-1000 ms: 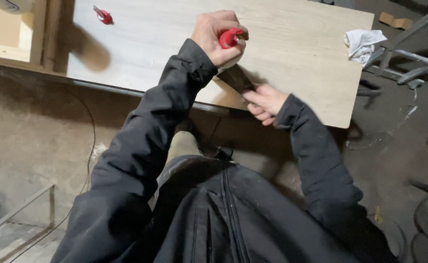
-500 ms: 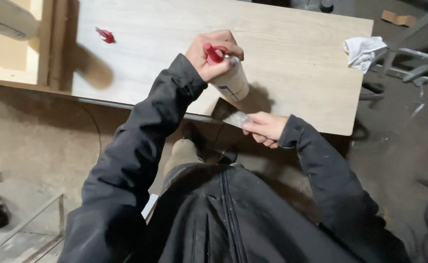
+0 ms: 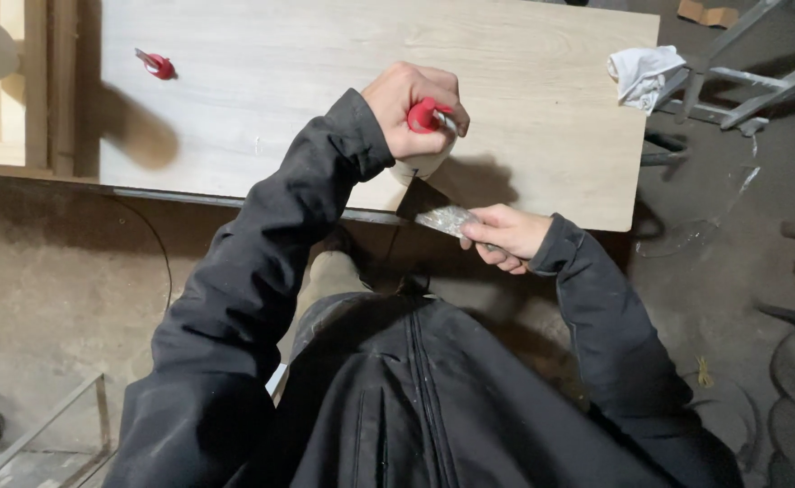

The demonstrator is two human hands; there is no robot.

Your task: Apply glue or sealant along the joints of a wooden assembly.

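Observation:
My left hand (image 3: pixel 411 108) grips a white squeeze bottle (image 3: pixel 422 164) with a red nozzle top (image 3: pixel 423 116), held upright over the near edge of a pale wooden board (image 3: pixel 325 81). Just below and to the right, my right hand (image 3: pixel 504 237) pinches a small clear plastic bag (image 3: pixel 447 220) at the board's near edge. Both arms are in black jacket sleeves. Most of the bottle's body is hidden behind my left hand.
A small red cap (image 3: pixel 157 65) lies on the board's far left. A crumpled white rag (image 3: pixel 643 70) sits beyond the board's right end, beside a grey metal frame (image 3: pixel 741 86). A wooden box frame (image 3: pixel 18 99) stands at left. Below is a dusty concrete floor (image 3: pixel 63 271).
My left hand has turned the bottle from tilted to nearly upright, nozzle up. My right hand now holds the small clear bag a little lower. The view has shifted slightly.

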